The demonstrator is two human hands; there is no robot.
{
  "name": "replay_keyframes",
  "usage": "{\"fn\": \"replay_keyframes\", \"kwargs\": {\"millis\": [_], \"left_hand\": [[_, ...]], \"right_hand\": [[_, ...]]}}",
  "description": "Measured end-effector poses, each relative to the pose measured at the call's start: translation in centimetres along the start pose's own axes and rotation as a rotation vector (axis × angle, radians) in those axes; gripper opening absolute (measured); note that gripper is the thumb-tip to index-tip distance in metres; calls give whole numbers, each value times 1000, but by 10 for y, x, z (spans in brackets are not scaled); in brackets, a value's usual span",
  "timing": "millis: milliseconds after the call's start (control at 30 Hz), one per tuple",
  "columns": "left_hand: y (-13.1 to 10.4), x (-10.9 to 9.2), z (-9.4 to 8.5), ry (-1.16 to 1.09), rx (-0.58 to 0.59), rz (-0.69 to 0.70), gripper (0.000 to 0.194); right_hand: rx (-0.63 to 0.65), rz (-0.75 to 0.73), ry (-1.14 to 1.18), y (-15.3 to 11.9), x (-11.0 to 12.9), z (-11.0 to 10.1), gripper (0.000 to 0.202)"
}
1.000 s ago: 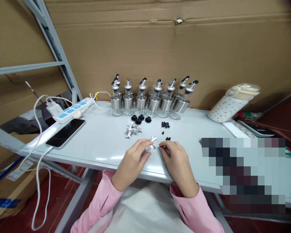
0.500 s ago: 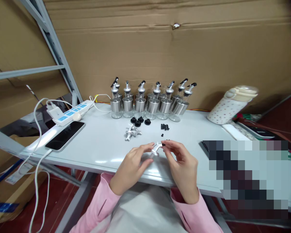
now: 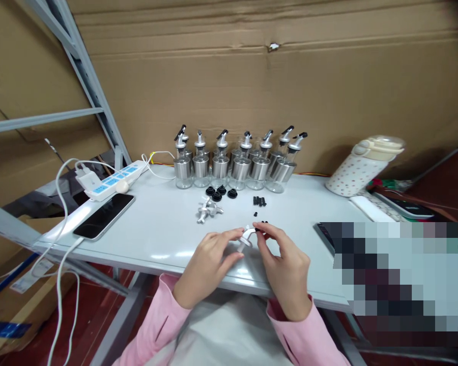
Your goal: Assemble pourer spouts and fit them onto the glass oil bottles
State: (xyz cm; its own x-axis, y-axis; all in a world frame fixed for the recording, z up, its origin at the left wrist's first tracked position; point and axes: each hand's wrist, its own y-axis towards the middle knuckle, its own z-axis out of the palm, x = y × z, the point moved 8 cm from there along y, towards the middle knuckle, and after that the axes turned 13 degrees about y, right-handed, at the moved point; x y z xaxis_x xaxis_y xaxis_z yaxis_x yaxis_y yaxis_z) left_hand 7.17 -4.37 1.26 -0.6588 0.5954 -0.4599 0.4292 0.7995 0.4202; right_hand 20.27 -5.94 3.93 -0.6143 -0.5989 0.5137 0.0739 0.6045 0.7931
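Observation:
Above the near part of the table, my left hand (image 3: 210,262) is closed, its thumb and fingers pinching a silver-white pour spout (image 3: 246,239). My right hand (image 3: 286,264) is closed at the spout's curved tip, with thumb and index finger on a small black cap (image 3: 257,230). The fingers hide most of that cap, so how far it sits over the tip cannot be seen. Beyond my hands lie a pile of silver spouts (image 3: 208,209), several black ribbed stoppers (image 3: 232,193), a cluster of small black pieces (image 3: 259,201) and a single tiny black piece (image 3: 255,214).
Glass bottles with steel sleeves (image 3: 221,166) and pour spouts stand along the cardboard wall (image 3: 229,76). Left are a power strip (image 3: 116,180), a phone (image 3: 104,216) and white cables. A dotted flask (image 3: 361,170) stands right, behind a pixelated dark object.
The view has shifted slightly. My right fingers have changed position a little around the black cap at the spout's tip; my left hand keeps its hold on the spout.

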Motion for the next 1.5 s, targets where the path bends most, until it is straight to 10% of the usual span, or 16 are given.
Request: {"fn": "replay_keyframes", "kwargs": {"millis": [1500], "left_hand": [[0,2,-5,-28,-117,-2,28]], "right_hand": [[73,-76,222,-7,4,7,58]]}}
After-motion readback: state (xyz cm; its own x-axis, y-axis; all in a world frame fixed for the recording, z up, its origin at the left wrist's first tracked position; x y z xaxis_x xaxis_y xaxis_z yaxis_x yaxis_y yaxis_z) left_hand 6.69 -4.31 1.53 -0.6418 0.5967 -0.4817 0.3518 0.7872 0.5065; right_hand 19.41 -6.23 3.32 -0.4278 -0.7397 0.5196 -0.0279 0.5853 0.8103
